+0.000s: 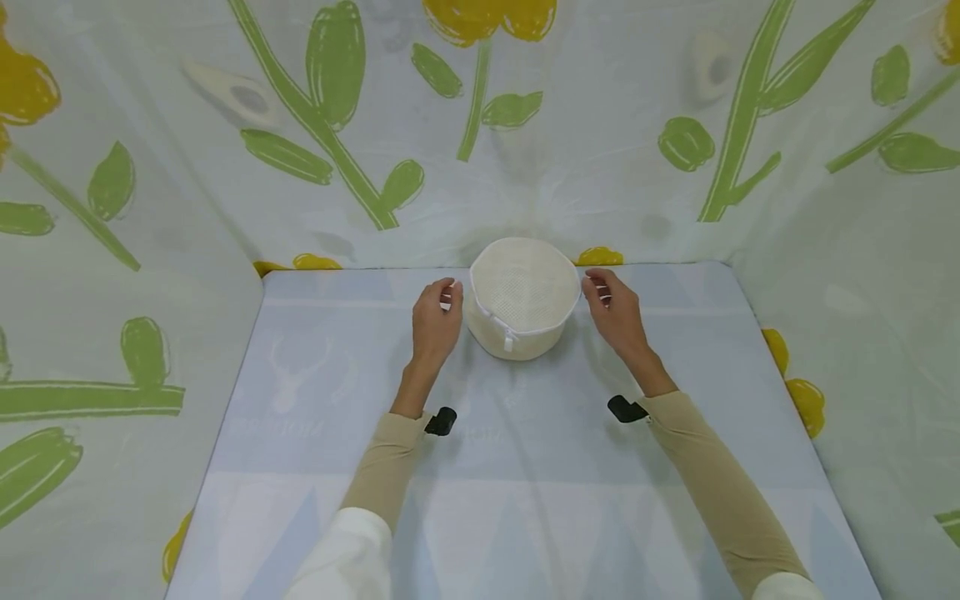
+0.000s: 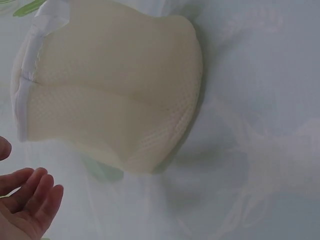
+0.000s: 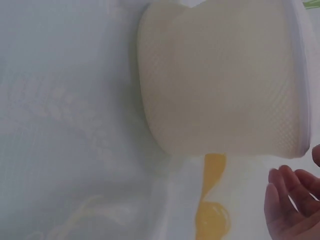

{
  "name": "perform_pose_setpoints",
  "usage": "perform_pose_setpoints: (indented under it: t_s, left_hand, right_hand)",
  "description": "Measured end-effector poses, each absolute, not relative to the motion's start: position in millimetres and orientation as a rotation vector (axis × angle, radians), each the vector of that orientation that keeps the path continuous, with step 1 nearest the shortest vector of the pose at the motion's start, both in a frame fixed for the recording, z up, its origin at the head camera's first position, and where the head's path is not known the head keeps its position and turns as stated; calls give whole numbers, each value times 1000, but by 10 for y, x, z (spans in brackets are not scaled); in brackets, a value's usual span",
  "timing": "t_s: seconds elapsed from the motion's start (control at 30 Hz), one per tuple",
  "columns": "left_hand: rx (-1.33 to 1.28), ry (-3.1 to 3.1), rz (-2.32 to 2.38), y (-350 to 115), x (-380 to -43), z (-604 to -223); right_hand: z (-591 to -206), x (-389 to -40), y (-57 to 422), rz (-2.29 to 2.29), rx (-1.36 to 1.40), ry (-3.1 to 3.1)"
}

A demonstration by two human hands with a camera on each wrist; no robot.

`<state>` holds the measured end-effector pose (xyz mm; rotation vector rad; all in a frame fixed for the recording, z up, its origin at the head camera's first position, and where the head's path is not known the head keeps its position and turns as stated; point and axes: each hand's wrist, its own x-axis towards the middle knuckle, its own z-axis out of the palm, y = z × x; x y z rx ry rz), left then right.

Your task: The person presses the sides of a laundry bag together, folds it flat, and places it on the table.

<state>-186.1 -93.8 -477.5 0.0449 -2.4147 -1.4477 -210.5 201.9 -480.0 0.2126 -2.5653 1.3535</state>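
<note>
A cream mesh bag, round and box-like, stands upright on the worktop near its far edge, midway between the person's two hands. A white band runs round its top edge, and a white zip tab hangs at the near side. The left wrist view shows a soft crease across the side of the bag.

The left hand is just beside the bag on one side, its fingers loosely bent and parted from the thumb, with a gap between them and the mesh. The right hand is on the other side, close to the top edge; its fingers are also apart from the thumb and gently curved, gripping nothing, and the right wrist view shows a small gap there too.

Both forearms wear beige sleeves, with a small black camera at each wrist. The worktop has a pale blue and white pattern. Behind it and along both sides hangs a pale cloth printed with green stems and yellow flowers.
</note>
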Motion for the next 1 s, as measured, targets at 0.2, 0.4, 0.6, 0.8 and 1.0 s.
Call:
perform_pose_setpoints:
  t_s: [0.2, 0.4, 0.6, 0.8, 1.0]
  left_hand:
    - [42, -2368, -1578, -895, -1883, -4780]
    - [54, -2334, -1696, -859, -1896, -4752]
    - [80, -2314, -1764, -810, -1898, -4715]
    - [126, -2264, -1896, -787, -1907, -4700]
    - [173, -2152, -2131, -794, -1895, -4685]
  right_hand:
    - [-4800, -2113, 1976, 1411, 221, -2554]
    - [-4774, -2124, 1942, 1429, 196, -2566]
    - [-4737, -2127, 1912, 1522, 157, -2577]
    - [-4713, -2124, 1910, 1587, 138, -2595]
    - [-4706, -2127, 1928, 1680, 49, -2617]
